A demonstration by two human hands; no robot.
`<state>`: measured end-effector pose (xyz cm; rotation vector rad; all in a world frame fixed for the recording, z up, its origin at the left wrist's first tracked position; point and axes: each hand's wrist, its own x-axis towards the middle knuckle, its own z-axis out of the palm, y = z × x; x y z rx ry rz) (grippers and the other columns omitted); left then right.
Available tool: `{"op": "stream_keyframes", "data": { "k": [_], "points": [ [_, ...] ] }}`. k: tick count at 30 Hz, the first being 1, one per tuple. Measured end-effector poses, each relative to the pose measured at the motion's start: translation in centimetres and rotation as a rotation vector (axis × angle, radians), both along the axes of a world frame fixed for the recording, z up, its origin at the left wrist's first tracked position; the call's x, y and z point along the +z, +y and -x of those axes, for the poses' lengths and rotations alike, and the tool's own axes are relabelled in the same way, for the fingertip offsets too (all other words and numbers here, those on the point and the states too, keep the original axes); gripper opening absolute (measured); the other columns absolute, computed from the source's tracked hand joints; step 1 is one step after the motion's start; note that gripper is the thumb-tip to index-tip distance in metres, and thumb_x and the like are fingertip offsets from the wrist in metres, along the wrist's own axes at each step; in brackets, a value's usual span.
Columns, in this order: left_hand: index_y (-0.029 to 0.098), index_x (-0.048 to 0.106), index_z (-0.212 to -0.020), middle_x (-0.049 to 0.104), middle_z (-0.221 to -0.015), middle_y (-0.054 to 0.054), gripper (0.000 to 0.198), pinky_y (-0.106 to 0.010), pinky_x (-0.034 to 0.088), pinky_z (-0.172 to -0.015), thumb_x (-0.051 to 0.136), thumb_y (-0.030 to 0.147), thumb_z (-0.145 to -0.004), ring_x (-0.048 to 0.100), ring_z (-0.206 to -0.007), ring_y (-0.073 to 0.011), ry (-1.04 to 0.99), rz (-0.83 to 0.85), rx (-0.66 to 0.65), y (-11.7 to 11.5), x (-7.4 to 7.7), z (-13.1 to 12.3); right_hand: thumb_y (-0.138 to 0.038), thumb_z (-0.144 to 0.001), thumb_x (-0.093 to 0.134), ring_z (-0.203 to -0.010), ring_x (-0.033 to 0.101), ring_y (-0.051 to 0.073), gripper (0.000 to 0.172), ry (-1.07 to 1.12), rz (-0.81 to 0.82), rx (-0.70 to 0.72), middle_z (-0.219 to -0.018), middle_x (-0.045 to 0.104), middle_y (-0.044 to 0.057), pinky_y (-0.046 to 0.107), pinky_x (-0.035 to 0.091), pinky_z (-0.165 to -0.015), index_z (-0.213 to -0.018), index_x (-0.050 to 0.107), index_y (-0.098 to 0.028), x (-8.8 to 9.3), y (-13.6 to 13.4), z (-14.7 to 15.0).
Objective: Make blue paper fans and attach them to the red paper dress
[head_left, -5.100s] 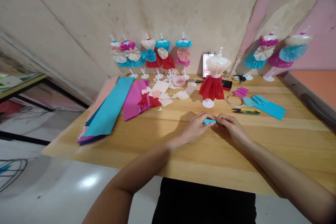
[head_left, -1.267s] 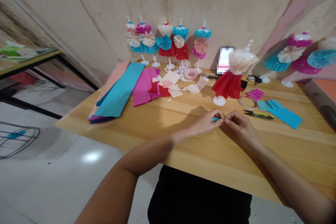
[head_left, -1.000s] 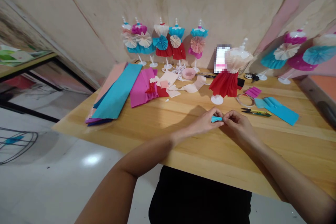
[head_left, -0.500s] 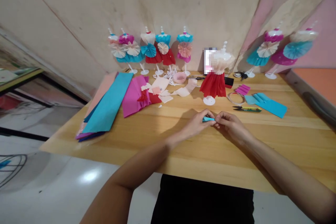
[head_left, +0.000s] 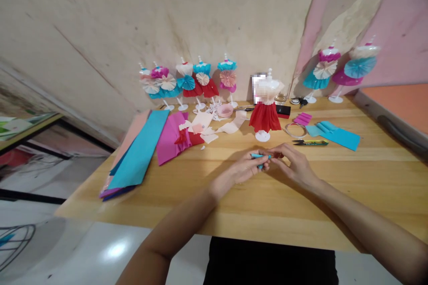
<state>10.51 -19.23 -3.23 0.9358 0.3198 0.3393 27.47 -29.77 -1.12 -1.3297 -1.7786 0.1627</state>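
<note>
Small, folded turquoise paper strip (head_left: 257,156) over the pale wooden tabletop (head_left: 274,213)
Your left hand (head_left: 245,168) is closed on it, likely steadying the folds; your right hand (head_left: 297,165) curls at its end, whether pinching I can't tell.

Stained wall (head_left: 187,13) behind a wooden table (head_left: 371,173)

You face a beige wall with a pink section (head_left: 401,40) on your right. Your table has a light wood-grain top. To your left stands a second table (head_left: 33,131) with a black frame (head_left: 30,196). Below, the pale floor (head_left: 83,254) catches a bright patch of light (head_left: 115,249).
</note>
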Motion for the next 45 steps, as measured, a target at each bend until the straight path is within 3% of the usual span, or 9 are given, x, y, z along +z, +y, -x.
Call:
{"op": "stream_keyframes", "data": {
  "k": [7, 10, 13, 16, 19, 22, 32, 38, 45],
  "points": [
    [0.014, 0.064, -0.091, 0.058, -0.081, 0.000, 0.033, -0.027, 0.046, -0.076, 0.084, 0.030, -0.070, 0.057, -0.075, -0.0082, 0.002, 0.035, 0.009, 0.0, -0.6, -0.3, -0.026, -0.094, 0.057, -0.083, 0.063, 0.020, 0.013, -0.103, -0.091, -0.044, -0.091, 0.067, 0.006, 0.036, 0.051, -0.073, -0.104, 0.065, -0.025, -0.8, 0.0, -0.2],
    [0.015, 0.061, -0.093, 0.059, -0.085, -0.001, 0.034, -0.028, 0.047, -0.080, 0.080, 0.036, -0.074, 0.059, -0.079, -0.0098, 0.001, -0.061, 0.017, -0.1, -1.0, -0.5, -0.025, -0.094, 0.057, -0.080, 0.062, 0.020, 0.009, -0.143, -0.116, -0.072, -0.087, 0.068, 0.006, 0.036, 0.050, -0.072, -0.099, 0.064, -0.024, -1.1, 0.1, -0.4],
    [0.019, 0.057, -0.111, 0.062, -0.107, -0.007, 0.042, -0.032, 0.047, -0.088, 0.073, 0.042, -0.081, 0.061, -0.096, -0.0153, 0.055, -0.358, 0.180, -0.1, -0.8, -0.4, -0.023, -0.095, 0.055, -0.080, 0.062, 0.021, 0.009, -0.175, -0.122, -0.106, -0.088, 0.067, 0.007, 0.036, 0.049, -0.072, -0.098, 0.063, -0.024, -1.4, 0.2, -0.6],
    [0.024, 0.053, -0.125, 0.055, -0.132, -0.010, 0.053, -0.039, 0.041, -0.104, 0.074, 0.042, -0.080, 0.052, -0.122, -0.0224, 0.100, -0.863, 0.410, -0.1, 0.2, 0.1, -0.022, -0.095, 0.054, -0.080, 0.061, 0.020, 0.009, -0.182, -0.119, -0.135, -0.088, 0.067, 0.007, 0.035, 0.048, -0.072, -0.099, 0.062, -0.023, -1.6, 0.3, -0.9],
    [0.026, 0.059, -0.119, 0.058, -0.130, -0.008, 0.048, -0.045, 0.029, -0.114, 0.076, 0.041, -0.077, 0.048, -0.129, -0.0256, 0.152, -1.307, 0.445, -0.3, 1.2, 0.6, -0.023, -0.095, 0.053, -0.080, 0.061, 0.021, 0.009, -0.182, -0.105, -0.134, -0.088, 0.066, 0.007, 0.035, 0.048, -0.071, -0.098, 0.062, -0.023, -1.7, 0.4, -0.9],
    [0.027, 0.061, -0.113, 0.066, -0.119, -0.006, 0.035, -0.048, 0.020, -0.118, 0.071, 0.041, -0.083, 0.053, -0.123, -0.0248, 0.232, -1.480, 0.427, -0.9, 1.6, 0.8, -0.024, -0.096, 0.053, -0.079, 0.060, 0.021, 0.010, -0.176, -0.098, -0.134, -0.087, 0.066, 0.007, 0.035, 0.047, -0.071, -0.098, 0.062, -0.023, -1.7, 0.4, -0.7],
    [0.025, 0.061, -0.101, 0.070, -0.102, -0.001, 0.014, -0.043, 0.028, -0.113, 0.055, 0.035, -0.094, 0.061, -0.104, -0.0180, 0.242, -1.383, 0.459, -0.9, 1.3, 0.6, -0.023, -0.096, 0.052, -0.077, 0.059, 0.020, 0.009, -0.155, -0.114, -0.117, -0.084, 0.063, 0.006, 0.034, 0.048, -0.069, -0.100, 0.060, -0.023, -1.1, 0.2, 0.0],
    [0.022, 0.052, -0.118, 0.066, -0.111, -0.006, 0.040, -0.041, 0.035, -0.109, 0.067, 0.040, -0.086, 0.059, -0.110, -0.0193, 0.193, -1.233, 0.465, -1.0, 1.1, 0.5, -0.023, -0.095, 0.053, -0.079, 0.060, 0.020, 0.008, -0.162, -0.127, -0.136, -0.087, 0.064, 0.007, 0.034, 0.047, -0.068, -0.099, 0.060, -0.024, -1.0, 0.2, 0.0],
    [0.023, 0.058, -0.105, 0.067, -0.105, -0.003, 0.024, -0.043, 0.027, -0.114, 0.064, 0.040, -0.088, 0.058, -0.108, -0.0189, 0.221, -1.345, 0.446, -1.0, 1.2, 0.6, -0.020, -0.094, 0.055, -0.081, 0.060, 0.020, 0.008, -0.167, -0.139, -0.113, -0.087, 0.064, 0.006, 0.034, 0.048, -0.070, -0.100, 0.059, -0.024, -1.0, 0.2, 0.0]
  ]
}}
